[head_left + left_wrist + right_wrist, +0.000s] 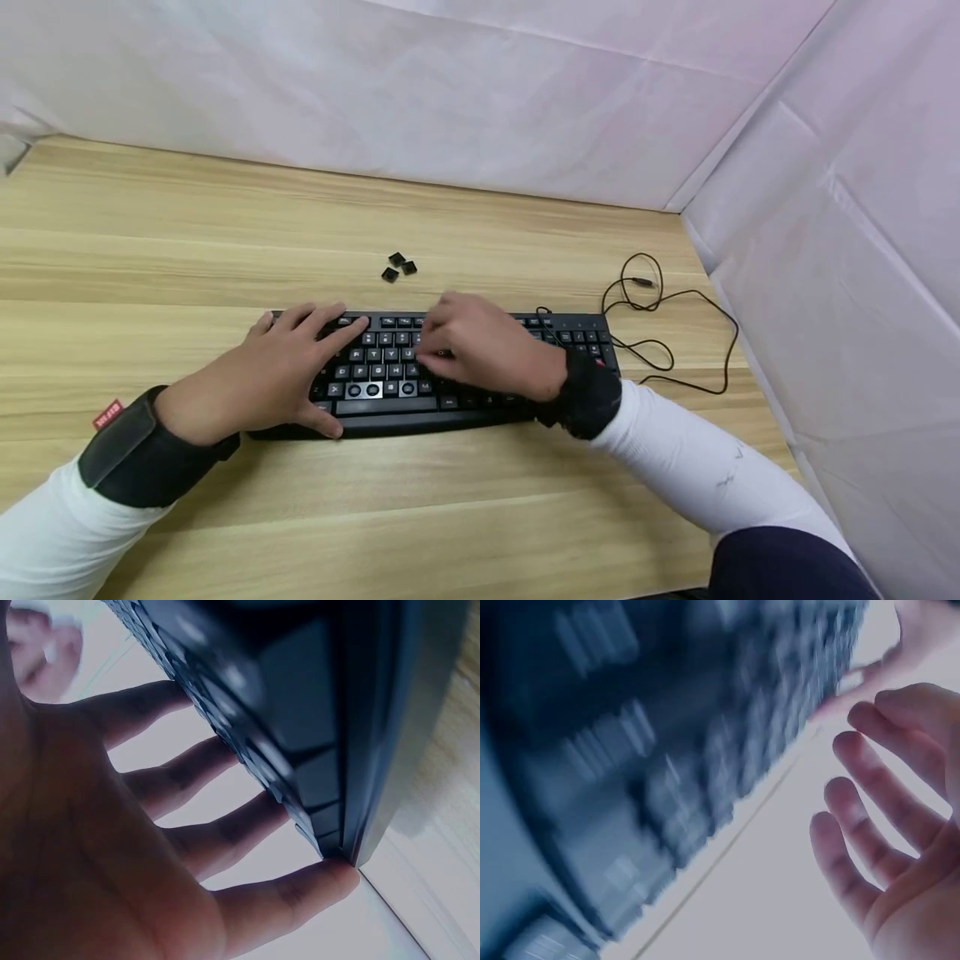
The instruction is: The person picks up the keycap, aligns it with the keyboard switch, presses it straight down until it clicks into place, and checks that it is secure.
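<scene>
A black keyboard [386, 406] lies on the wooden table. Three sockets in its bottom letter row are bare, with round centres showing. Spread fingers of my left hand [281, 371] rest on the keyboard's left end, the thumb at its front edge. The left wrist view shows those fingertips against the keys and the far edge. My right hand [487, 346] hovers over the keys right of the middle, fingers bent. In the right wrist view, no object shows between the right hand's loosely bent fingers [847, 802]. Behind the keyboard lie three loose black keycaps [390, 274].
A thin black cable [731, 346] with a plug [642, 282] lies in loops right of the keyboard. White sheeting [420, 92] hangs along the back of the table [390, 517] and down the right side.
</scene>
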Action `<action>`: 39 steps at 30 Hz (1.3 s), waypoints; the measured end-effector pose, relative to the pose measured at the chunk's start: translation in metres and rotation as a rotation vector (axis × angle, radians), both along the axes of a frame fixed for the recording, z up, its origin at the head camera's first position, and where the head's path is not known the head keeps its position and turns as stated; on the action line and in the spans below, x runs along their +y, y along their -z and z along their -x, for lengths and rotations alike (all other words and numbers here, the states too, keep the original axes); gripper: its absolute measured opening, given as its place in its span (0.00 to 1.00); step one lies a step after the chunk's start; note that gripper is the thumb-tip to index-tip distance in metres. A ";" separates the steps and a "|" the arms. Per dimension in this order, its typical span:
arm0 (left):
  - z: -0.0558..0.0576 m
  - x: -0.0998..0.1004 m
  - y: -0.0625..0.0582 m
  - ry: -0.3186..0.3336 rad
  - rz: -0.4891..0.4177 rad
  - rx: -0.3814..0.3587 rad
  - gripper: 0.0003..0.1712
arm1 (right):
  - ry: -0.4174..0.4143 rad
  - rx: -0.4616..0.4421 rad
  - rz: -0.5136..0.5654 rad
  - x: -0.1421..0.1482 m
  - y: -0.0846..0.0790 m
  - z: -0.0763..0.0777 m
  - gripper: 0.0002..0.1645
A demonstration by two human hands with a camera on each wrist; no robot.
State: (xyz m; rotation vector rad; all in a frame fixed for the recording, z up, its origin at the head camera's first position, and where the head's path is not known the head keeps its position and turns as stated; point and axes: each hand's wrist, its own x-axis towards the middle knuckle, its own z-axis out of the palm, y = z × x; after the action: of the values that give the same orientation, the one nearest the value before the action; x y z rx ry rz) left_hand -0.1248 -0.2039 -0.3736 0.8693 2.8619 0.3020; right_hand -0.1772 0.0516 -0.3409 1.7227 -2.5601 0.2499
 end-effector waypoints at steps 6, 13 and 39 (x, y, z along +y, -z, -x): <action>0.000 0.001 0.001 -0.001 -0.002 -0.002 0.72 | 0.145 -0.027 -0.057 -0.020 -0.011 0.043 0.10; -0.001 0.002 0.000 0.002 0.000 -0.002 0.71 | 0.198 -0.088 -0.137 -0.042 -0.007 0.077 0.11; 0.003 0.013 0.005 0.008 -0.015 0.014 0.71 | 0.316 -0.012 -0.412 -0.067 0.012 0.097 0.18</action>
State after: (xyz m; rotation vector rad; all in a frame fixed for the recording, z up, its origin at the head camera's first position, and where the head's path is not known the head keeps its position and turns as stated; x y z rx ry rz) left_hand -0.1281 -0.1905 -0.3782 0.8893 2.8720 0.3182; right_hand -0.2746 -0.0154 -0.3524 1.3705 -2.9969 -0.3013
